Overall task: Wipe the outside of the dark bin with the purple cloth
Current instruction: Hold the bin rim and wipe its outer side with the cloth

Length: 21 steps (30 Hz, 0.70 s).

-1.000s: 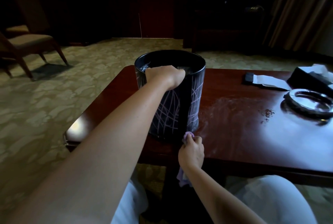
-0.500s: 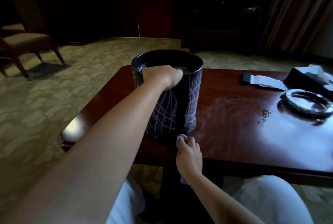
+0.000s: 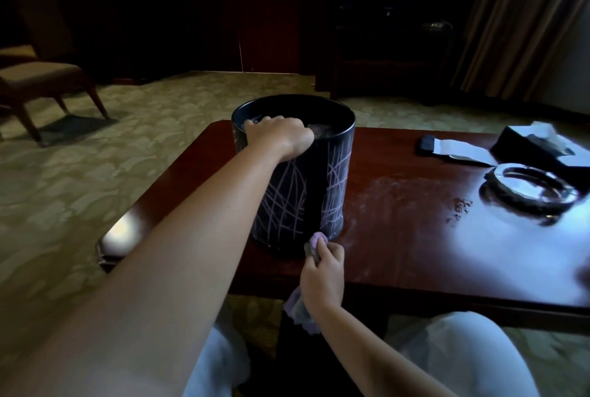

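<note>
The dark bin (image 3: 322,186), round with pale scribbled lines on its side, stands upright on the left part of a red-brown table (image 3: 415,237). My left hand (image 3: 281,136) grips the bin's near rim, fingers curled over the edge. My right hand (image 3: 324,272) holds the bunched purple cloth (image 3: 317,241) and presses it against the bin's near side at its base. A loose end of the cloth hangs below my wrist, off the table's front edge.
On the table's right stand a glass ashtray (image 3: 530,195), a dark tissue box (image 3: 539,147) and a small dark object on white paper (image 3: 447,147). A chair (image 3: 41,83) stands on the carpet at far left. My knees lie under the table's front edge.
My right hand with the cloth has slid slightly down to the bin's base. The left hand keeps its grip on the rim. The camera has shifted a little.
</note>
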Each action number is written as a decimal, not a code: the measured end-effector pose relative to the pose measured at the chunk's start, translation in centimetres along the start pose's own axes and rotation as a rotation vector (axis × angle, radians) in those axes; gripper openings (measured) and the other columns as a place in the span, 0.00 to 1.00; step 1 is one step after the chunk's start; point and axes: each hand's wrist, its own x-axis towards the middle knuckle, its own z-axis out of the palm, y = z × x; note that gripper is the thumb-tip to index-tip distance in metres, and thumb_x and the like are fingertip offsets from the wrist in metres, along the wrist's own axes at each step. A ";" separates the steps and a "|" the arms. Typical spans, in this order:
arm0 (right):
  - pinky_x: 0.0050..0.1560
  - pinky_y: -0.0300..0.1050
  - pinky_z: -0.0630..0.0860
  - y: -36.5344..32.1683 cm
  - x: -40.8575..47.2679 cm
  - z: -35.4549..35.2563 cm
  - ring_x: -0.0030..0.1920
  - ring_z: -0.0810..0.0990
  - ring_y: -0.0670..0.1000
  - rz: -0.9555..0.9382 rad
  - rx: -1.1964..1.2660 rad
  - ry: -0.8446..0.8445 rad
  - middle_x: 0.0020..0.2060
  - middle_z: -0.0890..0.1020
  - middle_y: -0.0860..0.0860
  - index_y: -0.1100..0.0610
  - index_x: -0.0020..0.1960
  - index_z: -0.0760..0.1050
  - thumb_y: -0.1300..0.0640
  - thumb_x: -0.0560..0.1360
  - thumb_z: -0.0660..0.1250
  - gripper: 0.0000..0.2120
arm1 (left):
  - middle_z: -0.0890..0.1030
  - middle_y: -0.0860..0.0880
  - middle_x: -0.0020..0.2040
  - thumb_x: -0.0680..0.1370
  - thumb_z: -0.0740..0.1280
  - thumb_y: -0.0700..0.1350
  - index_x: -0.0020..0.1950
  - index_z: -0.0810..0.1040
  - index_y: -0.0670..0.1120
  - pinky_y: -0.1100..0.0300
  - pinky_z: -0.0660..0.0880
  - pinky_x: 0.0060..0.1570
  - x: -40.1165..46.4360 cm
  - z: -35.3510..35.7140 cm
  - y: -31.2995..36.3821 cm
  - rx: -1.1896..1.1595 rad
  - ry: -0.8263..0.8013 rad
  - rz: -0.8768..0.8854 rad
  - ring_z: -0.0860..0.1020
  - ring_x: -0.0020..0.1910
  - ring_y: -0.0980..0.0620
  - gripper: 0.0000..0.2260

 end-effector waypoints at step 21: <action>0.39 0.43 0.71 -10.9 4.3 -6.0 0.58 0.70 0.58 -0.638 -0.443 0.267 0.61 0.67 0.56 0.53 0.74 0.63 0.61 0.78 0.61 0.25 | 0.75 0.46 0.61 0.77 0.55 0.35 0.60 0.71 0.51 0.53 0.71 0.52 1.2 -0.7 -0.3 -0.467 -0.017 0.122 0.74 0.56 0.44 0.17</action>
